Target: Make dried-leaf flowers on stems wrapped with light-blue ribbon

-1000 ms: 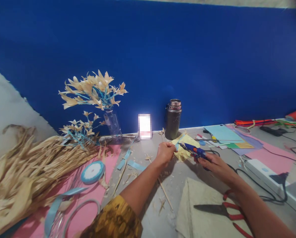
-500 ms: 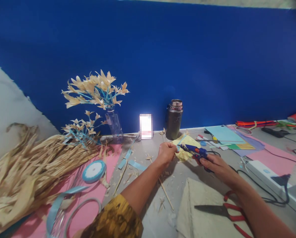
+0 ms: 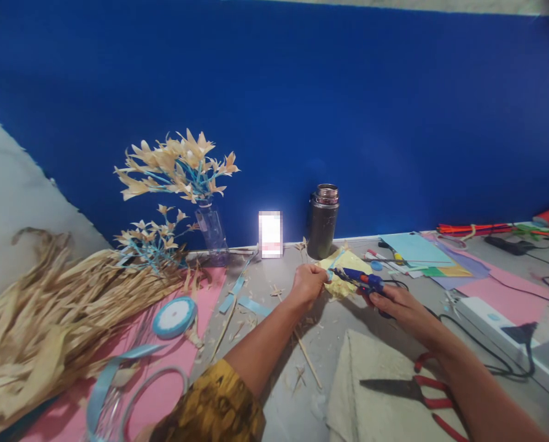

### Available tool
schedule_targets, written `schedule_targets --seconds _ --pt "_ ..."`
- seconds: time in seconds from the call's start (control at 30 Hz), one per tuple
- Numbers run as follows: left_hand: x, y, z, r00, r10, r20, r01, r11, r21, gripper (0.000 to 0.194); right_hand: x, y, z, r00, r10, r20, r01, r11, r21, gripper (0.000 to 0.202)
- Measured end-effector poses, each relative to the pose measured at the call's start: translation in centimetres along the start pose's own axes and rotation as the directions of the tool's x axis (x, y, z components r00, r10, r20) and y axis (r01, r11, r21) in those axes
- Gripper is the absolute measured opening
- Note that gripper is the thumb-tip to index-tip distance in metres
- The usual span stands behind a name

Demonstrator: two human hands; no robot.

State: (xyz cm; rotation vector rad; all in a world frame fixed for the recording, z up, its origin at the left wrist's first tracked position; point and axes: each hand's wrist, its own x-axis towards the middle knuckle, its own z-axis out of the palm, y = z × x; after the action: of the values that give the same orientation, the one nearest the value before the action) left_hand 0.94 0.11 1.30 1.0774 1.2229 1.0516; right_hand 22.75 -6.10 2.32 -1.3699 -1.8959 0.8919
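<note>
My left hand [image 3: 309, 286] is closed in a pinch around a thin blue-wrapped stem [image 3: 337, 263], which slants up to a small pale tip. From the right, my right hand [image 3: 394, 305] grips a blue glue gun [image 3: 361, 279], its nozzle at the left fingertips, touching or nearly touching the stem. Beneath both lies a yellow paper [image 3: 355, 261] with lumpy residue on it. Behind them a dark open flask [image 3: 323, 224] stands against the blue wall.
Dried husks [image 3: 21, 331], a ribbon roll [image 3: 174, 317] and pale flowers in a clear bottle [image 3: 214, 236] are at left. Red-handled scissors [image 3: 406, 390] lie on a cloth [image 3: 362, 368]. At right are a white power strip [image 3: 500, 325], cables and coloured papers [image 3: 408, 248].
</note>
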Motion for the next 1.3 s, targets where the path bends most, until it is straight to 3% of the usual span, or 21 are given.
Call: schedule_targets --seconds 0.17,0.4,0.47,0.57,0.63,0.73,0.9,0.97,1.07,1.2,1.3 --pt "0.1 0.0 -0.1 1.0 0.01 -0.008 -0.01 1.0 -0.002 0.016 0.1 0.2 -0.5 0.997 0.007 -0.074 -0.012 0.998 -0.068 0.045" --pt "-0.3 0.5 0.0 0.999 0.051 -0.004 -0.051 0.998 0.025 0.014 0.3 2.6 -1.0 0.997 -0.067 -0.05 0.044 0.929 -0.368 0.028" --pt "-0.7 0.8 0.0 0.996 0.087 0.022 -0.088 0.995 0.045 0.011 0.4 2.8 -1.0 0.994 -0.092 -0.06 0.063 0.924 -0.377 0.027" --pt "-1.4 1.2 0.4 0.985 0.154 0.081 -0.16 0.984 0.077 0.006 0.5 2.1 -1.0 0.975 -0.089 -0.205 0.053 0.984 -0.172 0.037" --pt "-2.0 1.2 0.8 0.973 0.192 0.126 -0.205 0.974 0.093 0.004 0.6 1.3 -0.7 0.96 0.04 -0.277 -0.005 0.992 0.127 0.037" --pt "-2.8 1.0 1.8 0.953 0.236 0.189 -0.26 0.959 0.112 0.005 0.9 0.4 0.1 0.935 0.242 -0.26 -0.059 0.827 0.559 0.038" --pt "-4.2 0.9 3.0 0.916 0.296 0.269 -0.343 0.928 0.146 0.007 1.4 0.0 1.3 0.927 0.286 -0.241 -0.032 0.702 0.711 0.038" --pt "-4.5 1.0 3.2 0.922 0.254 0.291 -0.296 0.949 0.109 0.005 1.4 -0.2 1.4 0.926 0.287 -0.246 -0.006 0.662 0.749 0.038" --pt "-4.8 1.2 3.3 0.927 0.108 0.359 -0.103 0.994 -0.034 0.009 1.3 -0.5 1.3 0.931 0.264 -0.252 0.039 0.614 0.788 0.037" --pt "-4.7 1.3 3.0 0.869 -0.053 0.492 0.167 0.968 -0.19 0.029 1.1 -0.7 1.2 0.943 0.212 -0.257 0.092 0.576 0.813 0.033" --pt "-4.6 1.4 2.8 0.816 -0.124 0.565 0.286 0.936 -0.207 0.034 1.0 -0.7 1.2 0.949 0.191 -0.252 0.107 0.555 0.825 0.031"
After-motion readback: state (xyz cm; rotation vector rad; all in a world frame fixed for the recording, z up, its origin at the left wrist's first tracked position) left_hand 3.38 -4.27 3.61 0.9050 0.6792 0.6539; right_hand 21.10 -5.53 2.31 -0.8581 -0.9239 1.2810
